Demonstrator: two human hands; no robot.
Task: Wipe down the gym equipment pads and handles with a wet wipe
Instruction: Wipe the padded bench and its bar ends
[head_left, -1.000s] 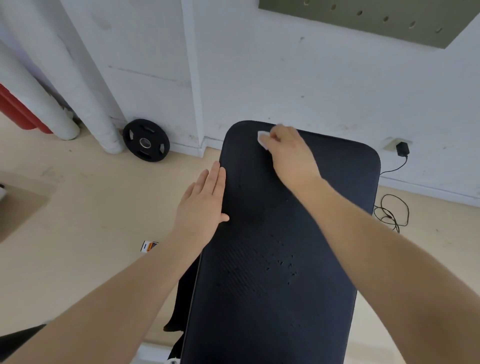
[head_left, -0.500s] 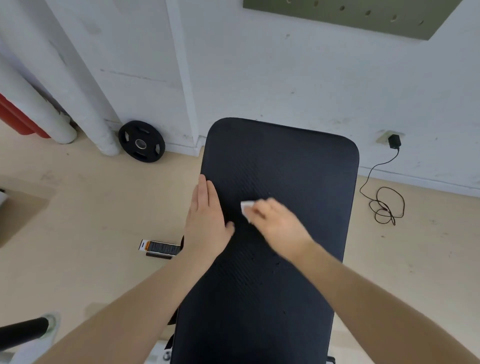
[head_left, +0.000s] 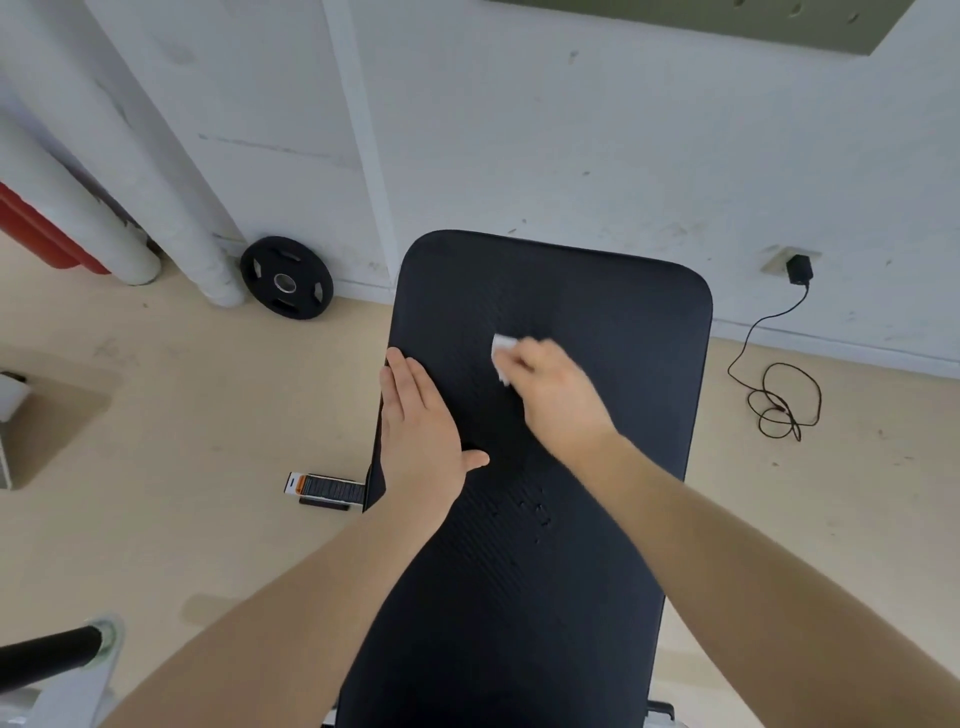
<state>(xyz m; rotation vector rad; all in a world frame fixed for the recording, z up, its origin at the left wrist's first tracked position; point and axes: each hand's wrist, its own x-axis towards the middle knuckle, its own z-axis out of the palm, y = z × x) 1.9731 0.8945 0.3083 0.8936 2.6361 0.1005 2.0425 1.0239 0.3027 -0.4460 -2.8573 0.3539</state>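
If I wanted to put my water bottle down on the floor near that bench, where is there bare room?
Left of the bench pad, the floor is bare between the weight plate and the small box. Right of the pad, floor nearer you than the coiled cable is bare too. The pad's middle is crowded by the left hand and right hand with the wipe.

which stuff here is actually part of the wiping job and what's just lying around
Part of the job:
- black bench pad
- white wet wipe, pinched in the right hand
- left hand, flat on the pad's left edge

Just lying about:
- weight plate leaning at the wall
- charger and cable
- small striped box on the floor
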